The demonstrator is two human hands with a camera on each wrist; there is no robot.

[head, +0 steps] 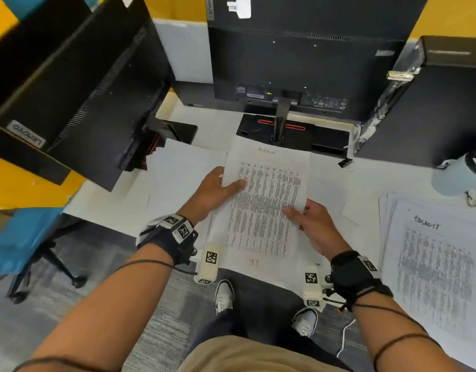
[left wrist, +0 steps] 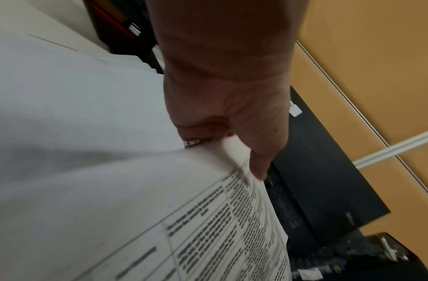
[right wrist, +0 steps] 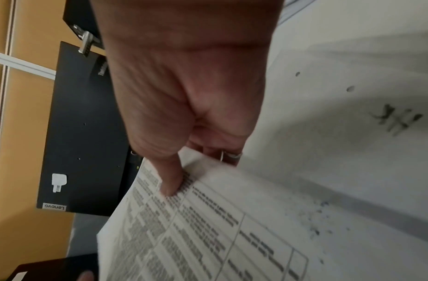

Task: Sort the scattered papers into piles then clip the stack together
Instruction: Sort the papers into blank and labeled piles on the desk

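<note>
A printed sheet with a table and the handwritten word "Admin" at its top is held above the white desk. My left hand grips its left edge, thumb on top; the left wrist view shows that thumb on the printed sheet. My right hand pinches the right edge; the right wrist view shows its thumb pressed on the sheet's text, fingers beneath. Blank-side papers lie left. A stack headed by handwriting lies right. A black binder clip sits behind.
Three black monitors stand along the desk: one at the left, one in the middle with its stand base, one at the right. A pale round object sits far right. An office chair is at the left.
</note>
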